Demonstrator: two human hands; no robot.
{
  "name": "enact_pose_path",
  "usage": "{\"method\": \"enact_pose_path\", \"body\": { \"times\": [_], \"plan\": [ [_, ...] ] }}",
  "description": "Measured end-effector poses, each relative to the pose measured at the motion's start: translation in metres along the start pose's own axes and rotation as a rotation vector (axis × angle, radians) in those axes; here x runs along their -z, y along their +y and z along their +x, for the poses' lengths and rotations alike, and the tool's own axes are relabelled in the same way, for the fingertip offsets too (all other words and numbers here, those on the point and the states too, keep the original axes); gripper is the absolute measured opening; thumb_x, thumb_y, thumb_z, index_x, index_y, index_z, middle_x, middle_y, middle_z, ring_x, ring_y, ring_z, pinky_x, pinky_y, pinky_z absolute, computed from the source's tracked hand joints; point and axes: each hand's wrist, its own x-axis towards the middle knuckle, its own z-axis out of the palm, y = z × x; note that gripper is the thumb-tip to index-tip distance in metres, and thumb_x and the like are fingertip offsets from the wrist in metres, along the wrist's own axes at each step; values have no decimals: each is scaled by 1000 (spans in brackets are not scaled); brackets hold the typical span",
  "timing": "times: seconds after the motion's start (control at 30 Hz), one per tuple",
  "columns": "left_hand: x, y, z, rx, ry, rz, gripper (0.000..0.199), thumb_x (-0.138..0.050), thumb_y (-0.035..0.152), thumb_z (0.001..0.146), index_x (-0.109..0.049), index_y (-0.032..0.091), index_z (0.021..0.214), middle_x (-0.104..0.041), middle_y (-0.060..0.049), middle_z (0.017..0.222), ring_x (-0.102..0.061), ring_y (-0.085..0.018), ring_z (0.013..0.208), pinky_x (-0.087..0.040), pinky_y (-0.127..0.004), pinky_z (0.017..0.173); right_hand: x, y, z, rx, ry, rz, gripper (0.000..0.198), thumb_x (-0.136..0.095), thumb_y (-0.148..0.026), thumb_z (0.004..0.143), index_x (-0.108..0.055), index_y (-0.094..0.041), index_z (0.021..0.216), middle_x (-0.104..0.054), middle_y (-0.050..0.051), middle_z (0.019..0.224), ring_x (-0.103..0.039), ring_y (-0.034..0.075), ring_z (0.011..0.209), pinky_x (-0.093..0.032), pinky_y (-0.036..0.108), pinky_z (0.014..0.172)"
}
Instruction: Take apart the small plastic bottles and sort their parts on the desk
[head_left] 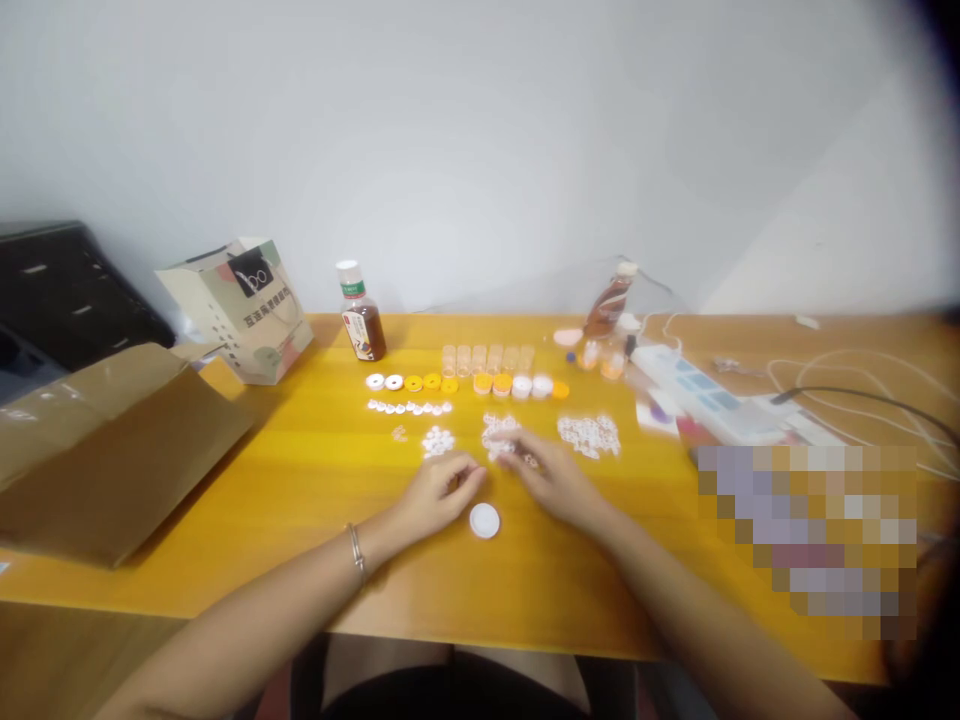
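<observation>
My left hand [444, 490] is over the wooden table, its thumb and fingers curled together; whatever they may hold is hidden. My right hand [559, 478] reaches to the middle pile of small white pieces [498, 424], thumb and fingers slightly apart at the pile's edge. Between and just below my hands lies a round white disc, like a cap [484, 520]. A pile of round white pieces [437, 441] sits beyond my left hand. Another pile of small white pieces [589, 436] spreads beyond my right hand. Blur hides the fine detail.
Behind the piles run rows of white and orange caps [414, 383] and clear little cups [480, 360]. Two drink bottles, left [364, 325] and right [606, 305], stand farther back. A paper bag [247, 320] and open cardboard box [112, 460] are left; a power strip [697, 390] with cables is right.
</observation>
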Motion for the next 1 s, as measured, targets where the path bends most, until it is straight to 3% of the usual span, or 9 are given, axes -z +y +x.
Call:
{"method": "enact_pose_path", "body": {
  "times": [0.13, 0.2, 0.3, 0.4, 0.57, 0.7, 1.0],
  "plan": [
    [5, 3, -1, -52, -43, 43, 25, -42, 30, 87, -57, 15, 74, -56, -2, 70, -48, -12, 63, -36, -23, 60, 40, 22, 9, -234, 213, -10, 16, -49, -31, 81, -50, -20, 91, -66, 4, 75, -63, 18, 67, -49, 29, 58],
    [9, 5, -1, -83, -112, 49, 23, -42, 31, 88, -58, 16, 80, -57, -3, 75, -50, -13, 68, -38, -24, 64, 69, 35, 10, -362, 243, -96, 13, -47, -29, 79, -53, -20, 86, -66, 4, 69, -62, 18, 64, -48, 29, 56],
    [17, 7, -1, -117, -247, 72, 23, -49, 38, 84, -58, 18, 93, -57, -4, 82, -51, -15, 75, -40, -27, 70, 108, 51, 5, -557, 190, -248, 9, -48, -20, 74, -57, -20, 76, -62, 2, 57, -61, 19, 61, -47, 29, 58],
    [21, 8, -2, -141, -346, 105, 40, -60, 47, 74, -54, 20, 104, -56, -6, 93, -51, -19, 84, -41, -30, 76, 128, 62, -3, -699, 105, -317, 5, -51, -18, 71, -55, -20, 69, -61, 2, 55, -60, 19, 59, -46, 28, 56],
    [19, 5, -3, -162, -411, 158, 59, -70, 52, 60, -50, 21, 107, -54, -5, 100, -50, -21, 91, -41, -32, 81, 123, 74, -9, -677, 46, -313, 5, -51, -19, 70, -48, -20, 74, -59, -2, 53, -55, 14, 52, -42, 24, 50],
    [17, 0, -2, -173, -431, 160, 52, -71, 44, 62, -50, 21, 104, -54, -5, 100, -51, -21, 93, -40, -32, 82, 115, 82, -8, -640, 24, -286, 8, -53, -20, 70, -45, -20, 73, -57, -3, 51, -53, 13, 50, -40, 23, 48],
    [18, -5, -1, -174, -461, 121, 50, -71, 37, 63, -49, 21, 105, -53, -5, 102, -50, -20, 94, -41, -32, 82, 117, 83, -9, -703, -24, -285, 10, -55, -25, 70, -46, -20, 70, -58, -2, 55, -55, 14, 53, -41, 23, 51]
  ]
}}
